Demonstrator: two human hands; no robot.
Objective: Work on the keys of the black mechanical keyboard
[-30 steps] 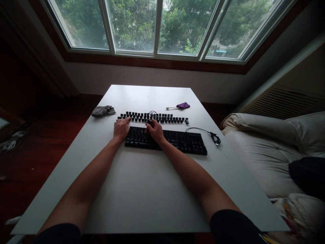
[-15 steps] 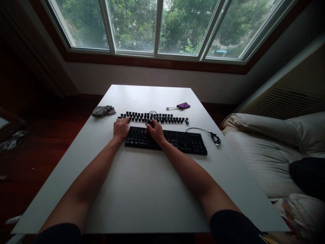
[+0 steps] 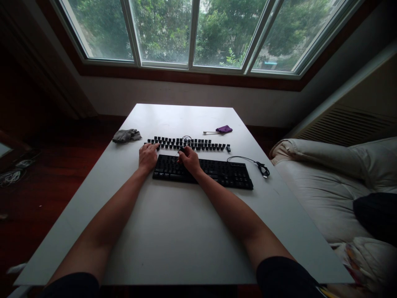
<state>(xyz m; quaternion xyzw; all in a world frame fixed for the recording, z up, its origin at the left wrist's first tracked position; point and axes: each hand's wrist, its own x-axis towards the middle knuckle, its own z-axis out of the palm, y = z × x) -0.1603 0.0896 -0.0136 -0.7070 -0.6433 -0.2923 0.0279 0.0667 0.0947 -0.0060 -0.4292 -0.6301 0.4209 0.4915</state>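
A black keyboard (image 3: 203, 170) lies on the white table, its left part near my hands. Over its upper left part, my right hand (image 3: 189, 159) is closed in a pinch on a small dark tool with thin wires, which looks like a keycap puller (image 3: 181, 150). My left hand (image 3: 148, 156) rests beside the keyboard's left end, fingers stretched forward to the left end of several rows of loose black keycaps (image 3: 198, 144). Its fingertips touch or nearly touch the keycaps there. My right fingers partly hide the tool and the keys beneath it.
A grey cloth (image 3: 126, 135) lies at the table's left edge. Behind the keycaps are a purple pouch (image 3: 223, 129) and a thin white-tipped stick (image 3: 210, 132). The coiled USB cable (image 3: 263, 169) lies right of the keyboard. A pale sofa (image 3: 313, 186) stands to the right.
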